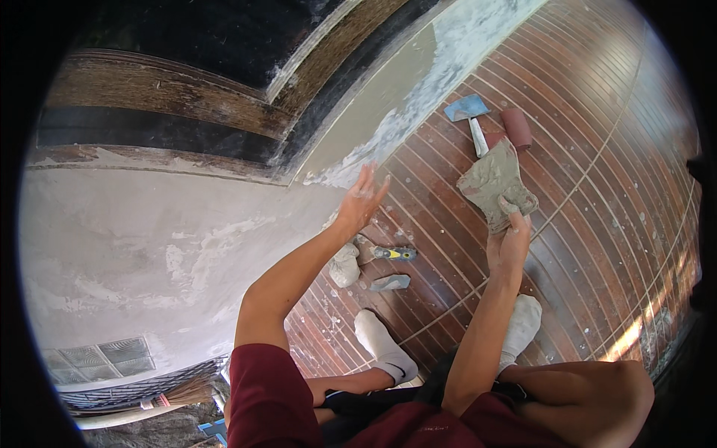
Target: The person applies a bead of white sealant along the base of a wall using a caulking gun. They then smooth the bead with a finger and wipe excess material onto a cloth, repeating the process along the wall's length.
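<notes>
My right hand (511,237) grips the near corner of a flat piece covered in wet grey putty (494,183), thumb on top and the other fingers underneath. The putty hides what the piece is made of. My left hand (364,198) is raised beside the wall's lower edge, fingers apart and dusted with white, holding nothing. The wall strip (381,127) beyond it has a smooth grey coat and a patchy white band along the floor. Whether the left fingertips touch the wall, I cannot tell.
A scraper with a blue blade (467,108) and a reddish-brown cylinder (516,128) lie past the putty piece. Nearer me are a yellow-and-grey-handled putty knife (396,254), a whitish bundle (344,266) and a grey scrap (390,282). Putty flecks dot the striped tile floor (582,187).
</notes>
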{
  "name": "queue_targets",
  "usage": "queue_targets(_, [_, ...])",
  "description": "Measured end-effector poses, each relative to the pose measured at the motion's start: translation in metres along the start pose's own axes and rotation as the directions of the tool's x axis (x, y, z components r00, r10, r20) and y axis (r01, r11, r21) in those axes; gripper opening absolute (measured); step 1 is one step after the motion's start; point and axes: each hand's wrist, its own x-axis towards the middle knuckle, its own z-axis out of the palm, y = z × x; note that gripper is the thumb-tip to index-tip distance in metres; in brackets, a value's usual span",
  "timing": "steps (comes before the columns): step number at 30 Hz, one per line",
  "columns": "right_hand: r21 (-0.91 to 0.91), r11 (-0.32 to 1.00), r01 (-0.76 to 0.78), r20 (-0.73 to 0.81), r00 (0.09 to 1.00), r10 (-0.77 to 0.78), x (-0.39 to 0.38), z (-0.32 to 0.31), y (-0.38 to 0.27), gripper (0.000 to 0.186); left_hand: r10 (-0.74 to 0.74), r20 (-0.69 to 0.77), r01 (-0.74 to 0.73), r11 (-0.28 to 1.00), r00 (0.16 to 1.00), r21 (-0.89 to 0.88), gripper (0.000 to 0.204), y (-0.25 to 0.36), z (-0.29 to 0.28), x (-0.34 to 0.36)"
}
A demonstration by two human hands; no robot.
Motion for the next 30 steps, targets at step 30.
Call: queue_targets(30, [-0.042, 0.999, -0.005, -0.054, 0.999, 0.003, 0.005, -0.017, 0.001, 0.034, -0.086, 0.113, 0.042, 0.936, 0.990, 0.351, 0.074, -0.022, -0.018, 0.017])
